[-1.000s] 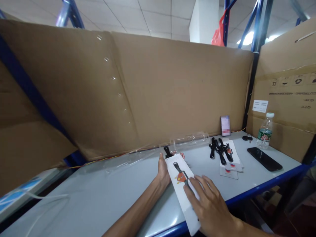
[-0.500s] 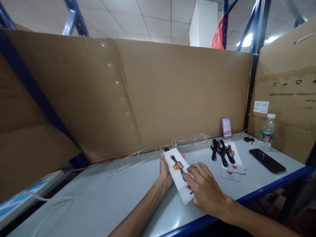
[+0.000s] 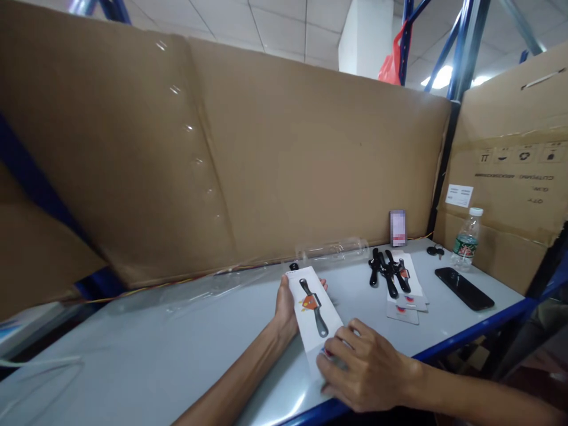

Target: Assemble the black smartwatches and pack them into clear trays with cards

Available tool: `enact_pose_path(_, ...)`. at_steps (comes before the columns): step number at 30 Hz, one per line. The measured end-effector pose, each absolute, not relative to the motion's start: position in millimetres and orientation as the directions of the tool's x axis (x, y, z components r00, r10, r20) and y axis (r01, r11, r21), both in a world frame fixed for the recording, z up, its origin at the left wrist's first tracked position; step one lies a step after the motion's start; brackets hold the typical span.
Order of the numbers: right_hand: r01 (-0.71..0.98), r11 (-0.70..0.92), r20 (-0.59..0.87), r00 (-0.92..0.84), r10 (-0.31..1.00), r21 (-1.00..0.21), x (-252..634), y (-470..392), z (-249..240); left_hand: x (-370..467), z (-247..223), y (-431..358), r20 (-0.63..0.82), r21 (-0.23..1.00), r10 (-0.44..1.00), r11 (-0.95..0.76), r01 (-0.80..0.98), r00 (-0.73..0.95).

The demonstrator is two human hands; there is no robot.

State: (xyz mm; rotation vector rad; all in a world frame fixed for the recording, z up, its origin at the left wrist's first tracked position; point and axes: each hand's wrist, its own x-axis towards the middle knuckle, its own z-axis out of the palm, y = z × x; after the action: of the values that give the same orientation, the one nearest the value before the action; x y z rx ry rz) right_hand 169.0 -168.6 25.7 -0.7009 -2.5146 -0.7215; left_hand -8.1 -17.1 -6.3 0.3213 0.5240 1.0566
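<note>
A white card package [image 3: 316, 313] printed with a picture of a spokeshave is held tilted over the table's front part. My left hand [image 3: 286, 305] grips its upper left side from beneath, with fingertips showing past the right edge. A small black end [image 3: 294, 267] shows just beyond the package's top; what it belongs to is hidden. My right hand [image 3: 366, 367] has its fingers curled at the package's lower end, partly covering the print and slightly blurred. Off to the right, several black spokeshaves [image 3: 390, 272] lie partly on more white printed cards [image 3: 403, 313].
Clear plastic packaging [image 3: 332, 251] lies along the back cardboard wall [image 3: 310, 148]. On the right are a phone [image 3: 464, 289], a plastic bottle [image 3: 465, 242], small black items [image 3: 435, 251] and an upright blurred-screen device [image 3: 398, 228]. A white cable [image 3: 39, 362] runs at left.
My right hand has slid down from the middle of the package to its lower end, uncovering the printed spokeshave. The left hand keeps its grip. The whole view has shifted slightly.
</note>
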Motion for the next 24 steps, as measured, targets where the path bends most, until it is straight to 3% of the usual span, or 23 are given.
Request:
enact_pose_path(7,0.664,0.625,0.386,-0.747,0.54,0.411,173,-183,46,-4,-13,-12,-0.254,0.487,0.887,0.462,-0.741,0.386)
enact_pose_path(12,0.574,0.65,0.362,-0.819,0.446,0.497,175,-184,52,2,-8,-16,-0.256,0.487,0.866,0.499,-0.717,0.429)
enact_pose_path(24,0.518,0.628,0.334,-0.855,0.396,0.581,165,-181,51,2,-7,-14,-0.267,0.461,0.872,0.49,-0.74,0.41)
